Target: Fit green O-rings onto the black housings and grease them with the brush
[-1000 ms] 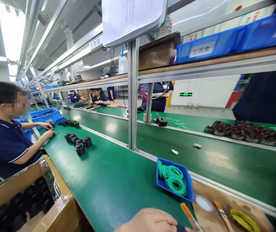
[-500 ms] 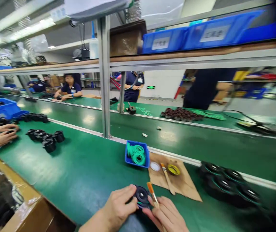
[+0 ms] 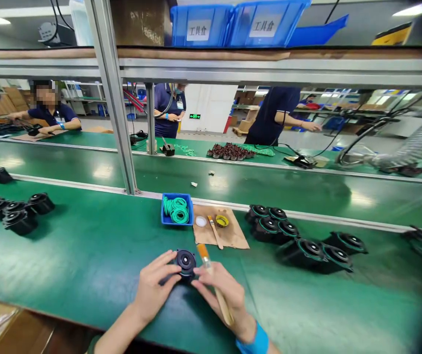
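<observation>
My left hand grips a round black part from its left side, holding it just above the green bench. My right hand touches the same part from the right and holds a wooden brush with an orange band; the handle runs back over my palm. A blue band circles my right wrist.
Ahead stand a blue tray of green rings and a brown paper sheet with a white lid, a yellow-filled pot and a second brush. Several black parts lie right, more left. Other people work across the conveyor.
The view has swung right and down, away from the person at my left. Both my hands came fully into view on the black part, and the group of parts at right appeared.
</observation>
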A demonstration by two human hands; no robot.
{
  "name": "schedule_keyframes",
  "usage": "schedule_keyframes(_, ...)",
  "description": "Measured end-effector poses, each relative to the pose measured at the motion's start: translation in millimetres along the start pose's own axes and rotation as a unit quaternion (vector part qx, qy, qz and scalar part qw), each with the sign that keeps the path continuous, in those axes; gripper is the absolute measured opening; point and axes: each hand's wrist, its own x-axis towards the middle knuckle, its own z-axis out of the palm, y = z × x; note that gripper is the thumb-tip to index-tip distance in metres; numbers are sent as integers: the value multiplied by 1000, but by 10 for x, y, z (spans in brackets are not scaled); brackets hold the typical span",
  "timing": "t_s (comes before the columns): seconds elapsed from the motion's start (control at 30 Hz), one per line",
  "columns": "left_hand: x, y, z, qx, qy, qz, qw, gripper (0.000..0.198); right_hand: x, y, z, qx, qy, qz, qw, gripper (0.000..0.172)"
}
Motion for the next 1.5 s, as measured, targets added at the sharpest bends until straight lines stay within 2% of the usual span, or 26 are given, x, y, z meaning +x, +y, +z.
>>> schedule_keyframes(0.1, 34, 31, 44, -108, -55, -166, 979, 91, 61, -81, -181, 99, 59, 181, 977, 12)
schedule_keyframes(0.13, 52, 39, 70, -126, -77, -197, 969, 104, 70, -98, -228, 134, 74, 224, 963, 13)
schedule_keyframes(0.17, 72, 45, 98, -134, -97, -222, 961, 107, 72, -108, -264, 171, 87, 255, 948, 14)
schedule_keyframes(0.23, 106, 51, 154, -131, -124, -263, 948, 94, 59, -109, -304, 244, 106, 291, 919, 23)
schedule_keyframes(0.33, 134, 58, 205, -124, -125, -300, 938, 71, 12, -83, -307, 299, 119, 331, 887, 35)
schedule_keyframes(0.5, 139, 84, 195, -146, -116, -307, 933, 66, -15, -54, -315, 279, 91, 410, 864, 43)
schedule_keyframes(0.63, 130, 89, 183, -158, -121, -311, 930, 66, 25, -75, -311, 282, 41, 459, 842, 37)
schedule_keyframes(0.8, 126, 90, 182, -169, -128, -315, 925, 63, 43, -101, -261, 252, -9, 456, 853, 38)
schedule_keyframes(1.17, 113, 92, 173, -175, -128, -321, 922, 64, 167, 51, -263, 168, -43, 428, 887, 45)
schedule_keyframes(1.3, 99, 90, 170, -172, -123, -306, 928, 65, 239, 145, -275, 139, -53, 408, 901, 46)
schedule_keyframes(1.5, 81, 103, 161, -161, -112, -249, 948, 59, 321, 232, -316, 108, -108, 362, 920, 43)
